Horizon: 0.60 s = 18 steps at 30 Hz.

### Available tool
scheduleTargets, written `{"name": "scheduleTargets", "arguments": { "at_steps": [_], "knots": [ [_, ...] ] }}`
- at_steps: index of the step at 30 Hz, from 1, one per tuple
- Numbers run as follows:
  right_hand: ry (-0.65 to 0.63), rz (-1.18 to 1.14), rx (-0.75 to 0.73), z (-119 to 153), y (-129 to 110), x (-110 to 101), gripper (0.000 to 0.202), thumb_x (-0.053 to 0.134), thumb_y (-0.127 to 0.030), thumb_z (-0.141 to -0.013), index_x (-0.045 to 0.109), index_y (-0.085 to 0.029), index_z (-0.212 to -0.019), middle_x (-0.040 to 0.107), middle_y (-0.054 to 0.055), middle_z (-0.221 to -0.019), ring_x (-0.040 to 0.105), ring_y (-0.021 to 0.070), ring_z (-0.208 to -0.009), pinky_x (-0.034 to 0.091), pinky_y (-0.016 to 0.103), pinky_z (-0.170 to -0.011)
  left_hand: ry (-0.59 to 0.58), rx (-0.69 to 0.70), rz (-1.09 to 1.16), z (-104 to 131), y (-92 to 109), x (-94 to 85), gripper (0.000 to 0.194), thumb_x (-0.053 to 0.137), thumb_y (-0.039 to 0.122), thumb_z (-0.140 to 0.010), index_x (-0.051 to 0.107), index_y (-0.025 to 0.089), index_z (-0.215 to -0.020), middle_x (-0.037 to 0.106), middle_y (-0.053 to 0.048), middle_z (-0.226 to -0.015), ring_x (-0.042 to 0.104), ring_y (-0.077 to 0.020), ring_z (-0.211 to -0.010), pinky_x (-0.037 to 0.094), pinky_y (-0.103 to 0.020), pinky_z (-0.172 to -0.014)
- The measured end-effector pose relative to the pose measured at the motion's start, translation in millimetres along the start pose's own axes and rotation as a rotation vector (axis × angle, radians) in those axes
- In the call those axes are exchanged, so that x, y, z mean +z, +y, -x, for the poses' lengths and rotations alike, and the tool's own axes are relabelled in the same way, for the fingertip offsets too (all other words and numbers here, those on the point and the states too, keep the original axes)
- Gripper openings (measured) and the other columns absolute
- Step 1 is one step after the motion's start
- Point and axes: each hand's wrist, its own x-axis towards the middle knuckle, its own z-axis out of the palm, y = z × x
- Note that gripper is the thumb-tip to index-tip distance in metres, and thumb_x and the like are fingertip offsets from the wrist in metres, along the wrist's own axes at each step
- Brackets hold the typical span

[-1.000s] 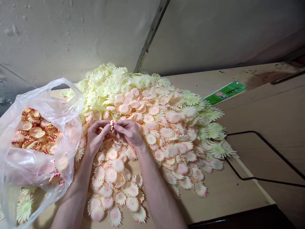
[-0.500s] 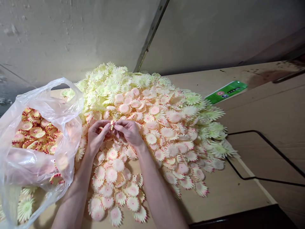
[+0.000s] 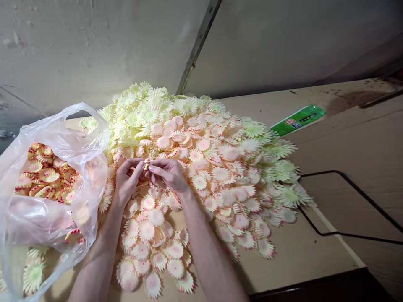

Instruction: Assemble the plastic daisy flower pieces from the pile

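Observation:
Between the fingertips of both hands is a small artificial flower head [image 3: 146, 164], cream with red-tipped petals, seen edge-on. My left hand [image 3: 127, 176] pinches it from the left, thumb and forefinger together. From the right, my right hand [image 3: 169, 174] meets it with thumb and forefinger closed. Under and around both hands spreads a heap of pink-centred flower heads [image 3: 201, 159]. Pale green flower heads [image 3: 151, 111] lie along the back of the heap. To the left of my left hand stands a translucent plastic bag [image 3: 91, 155] with red-edged petal pieces [image 3: 47, 174] inside.
A green printed card or box [image 3: 299, 119] lies behind the heap at the right. A bent black wire frame [image 3: 333, 172] sits on the right of the wooden table [image 3: 283, 268]. A grey panelled wall [image 3: 267, 46] rises behind.
Both hands stay nearly in place, with the flower head turned slightly between the fingertips. Nothing else has visibly moved.

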Motion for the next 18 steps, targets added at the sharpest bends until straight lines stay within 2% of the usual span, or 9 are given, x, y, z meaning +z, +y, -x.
{"name": "scheduleTargets", "arguments": {
  "at_steps": [12,18],
  "knots": [
    [-0.006,0.034,-0.015,0.7,-2.7,2.9,0.023,0.085,-0.04,-0.073,0.078,-0.018,-0.076,0.074,0.002,-0.065,0.058,0.0095,-0.045,0.051,0.022,-0.044,0.014,0.006,-0.018,-0.9,0.6,0.2,0.033,0.076,0.049,-0.084,0.076,0.017,-0.092,0.074,-0.003,-0.083,0.062,-0.0091,-0.063,0.048,-0.019,-0.058],
    [-0.007,0.067,-0.013,-0.2,3.0,-2.8,0.021,0.083,-0.038,-0.078,0.077,-0.018,-0.079,0.073,0.001,-0.067,0.06,0.0092,-0.049,0.05,0.021,-0.047,0.001,-0.009,0.03,-0.6,3.4,2.8,0.038,0.078,0.054,-0.081,0.074,0.017,-0.087,0.07,-0.001,-0.073,0.061,-0.01,-0.058,0.048,-0.02,-0.054]
  ]
}}
